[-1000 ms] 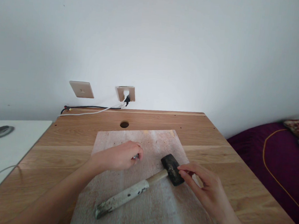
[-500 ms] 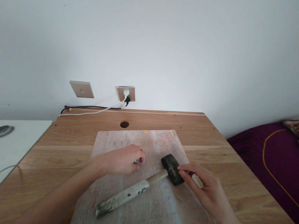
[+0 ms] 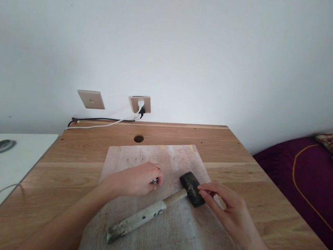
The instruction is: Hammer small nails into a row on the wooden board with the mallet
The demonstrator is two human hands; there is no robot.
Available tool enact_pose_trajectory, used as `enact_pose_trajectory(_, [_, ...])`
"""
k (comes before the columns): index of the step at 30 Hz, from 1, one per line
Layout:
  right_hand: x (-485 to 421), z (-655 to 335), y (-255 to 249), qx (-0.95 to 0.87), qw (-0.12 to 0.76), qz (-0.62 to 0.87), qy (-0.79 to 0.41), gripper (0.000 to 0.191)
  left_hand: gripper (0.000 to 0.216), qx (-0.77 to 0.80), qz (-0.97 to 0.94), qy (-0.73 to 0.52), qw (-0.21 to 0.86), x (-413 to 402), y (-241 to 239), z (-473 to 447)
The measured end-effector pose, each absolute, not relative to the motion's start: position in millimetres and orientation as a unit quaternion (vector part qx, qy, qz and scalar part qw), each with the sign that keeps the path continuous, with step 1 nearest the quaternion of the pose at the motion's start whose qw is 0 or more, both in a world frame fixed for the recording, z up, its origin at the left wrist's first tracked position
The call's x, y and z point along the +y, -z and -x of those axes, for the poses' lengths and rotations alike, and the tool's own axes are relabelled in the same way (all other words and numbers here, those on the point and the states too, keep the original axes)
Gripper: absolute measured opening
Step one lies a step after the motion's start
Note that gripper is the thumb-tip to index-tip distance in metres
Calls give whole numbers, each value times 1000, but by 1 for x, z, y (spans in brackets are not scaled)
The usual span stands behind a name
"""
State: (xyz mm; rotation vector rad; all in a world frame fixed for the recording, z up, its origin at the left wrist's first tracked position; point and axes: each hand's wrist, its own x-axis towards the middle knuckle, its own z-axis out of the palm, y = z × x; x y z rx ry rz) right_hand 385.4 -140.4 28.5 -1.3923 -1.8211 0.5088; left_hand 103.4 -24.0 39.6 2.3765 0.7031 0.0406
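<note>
My left hand (image 3: 140, 179) is closed above the pale, worn board (image 3: 170, 235), its fingers curled around small shiny metal pieces (image 3: 155, 181). Only a bit of them shows, and their kind is unclear. A mallet (image 3: 192, 189) with a black head and a worn, whitish handle lies slantwise on the board, head toward the right. My right hand (image 3: 231, 210) is beside that head, thumb and index finger pinched together at its right edge. Whatever the pinch holds, if anything, is too small to make out. A row of small dots (image 3: 157, 158) runs along the board's far part.
Under the board is a wooden table (image 3: 238, 179) with a round hole (image 3: 138, 139) near the wall. Cables (image 3: 104, 125) run along its back edge to a wall socket (image 3: 139, 104). A white surface (image 3: 17, 169) adjoins on the left; purple cloth (image 3: 281, 159) lies at right.
My left hand has shifted very slightly to the right, still closed around the metal pieces. The right hand and the mallet look unmoved.
</note>
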Motion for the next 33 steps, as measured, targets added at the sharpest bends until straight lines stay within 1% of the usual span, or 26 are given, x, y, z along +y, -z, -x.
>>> enact_pose_trajectory(19, [-141,-385,-28,-712,380,554,-204,14,23,268,-906,-23,326,-24,-37,-102])
enact_pose_trajectory(33, [-140,-384,-30,-712,383,553,-200,14,24,268,-904,-25,331,-24,-38,-102])
